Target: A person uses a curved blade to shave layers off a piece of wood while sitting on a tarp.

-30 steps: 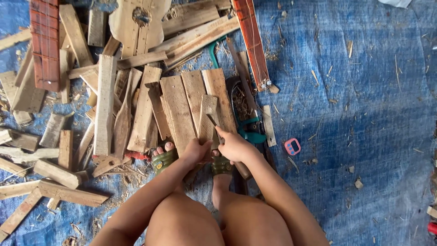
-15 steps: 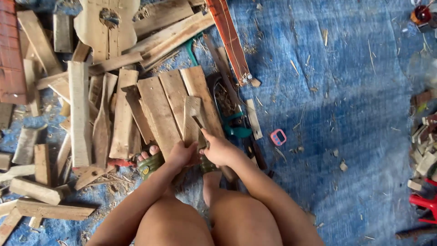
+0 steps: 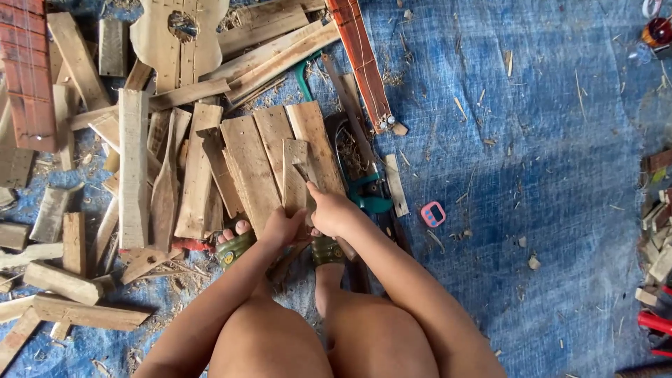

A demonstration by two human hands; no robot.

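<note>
A short wooden plank (image 3: 295, 175) stands tilted over three flat planks (image 3: 252, 164) on the blue tarp. My left hand (image 3: 281, 227) grips its lower end. My right hand (image 3: 333, 210) is closed around a thin tool (image 3: 305, 172), whose tip rests on the plank's face. My knees and both feet in green sandals (image 3: 234, 248) sit just below the hands.
Wood offcuts (image 3: 133, 168) lie scattered at the left. A guitar-shaped wooden body (image 3: 178, 35) and red fretted necks (image 3: 360, 59) lie at the top. A green-handled saw (image 3: 367, 192) and a small pink object (image 3: 433, 214) rest to the right. More scraps line the right edge.
The view has shifted, so everything sits further left and lower in frame. Both hands stay on the short plank, with the tool still against it.
</note>
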